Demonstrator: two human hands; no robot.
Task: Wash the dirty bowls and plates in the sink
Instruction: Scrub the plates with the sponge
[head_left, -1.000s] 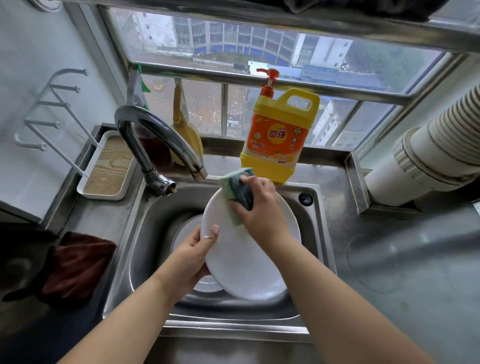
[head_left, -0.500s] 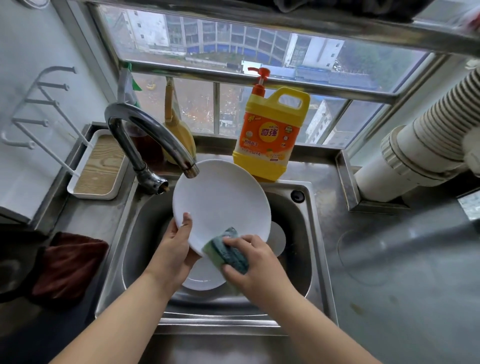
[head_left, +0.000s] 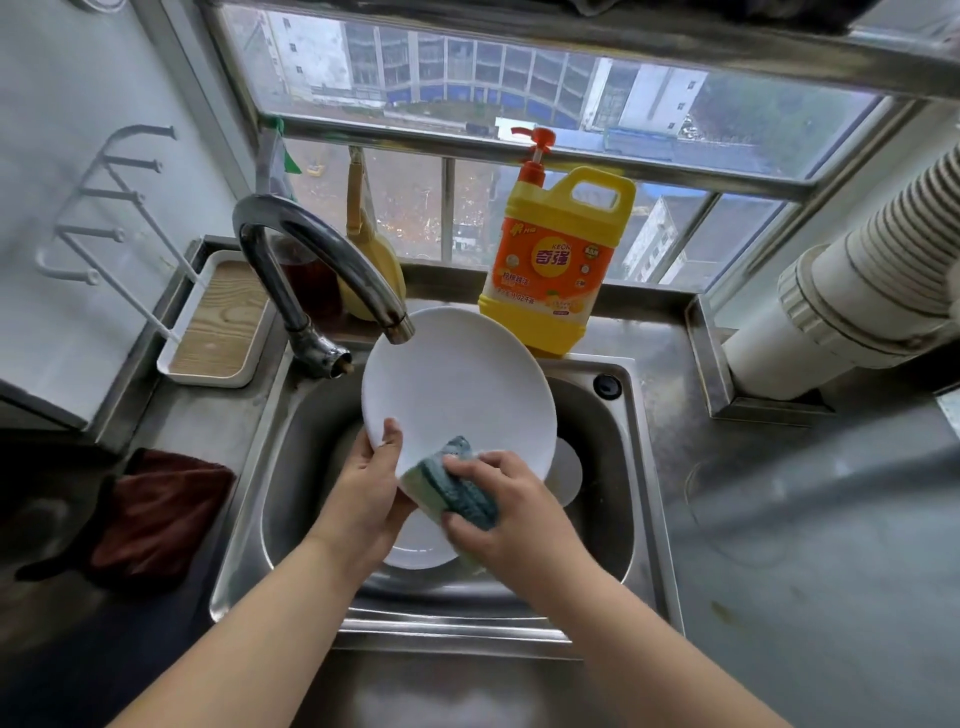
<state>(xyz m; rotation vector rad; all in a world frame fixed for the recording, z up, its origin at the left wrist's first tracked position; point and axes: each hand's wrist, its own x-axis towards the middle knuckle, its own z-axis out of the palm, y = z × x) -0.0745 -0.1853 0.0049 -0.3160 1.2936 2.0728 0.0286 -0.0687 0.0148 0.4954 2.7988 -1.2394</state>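
Now the plate (head_left: 457, 384) stands tilted over the sink (head_left: 631, 457), top edge just under the tap (head_left: 332, 260) — a second ago it lay lower and flatter. Sponge (head_left: 457, 483) has gone from the far rim to the near rim. Left hand (head_left: 369, 488) pinches the near-left edge, thumb on the face; right hand (head_left: 498, 504) is closed on the sponge. No water seen running. Likely one scrub pass done — other plates (head_left: 421, 540) wait below.
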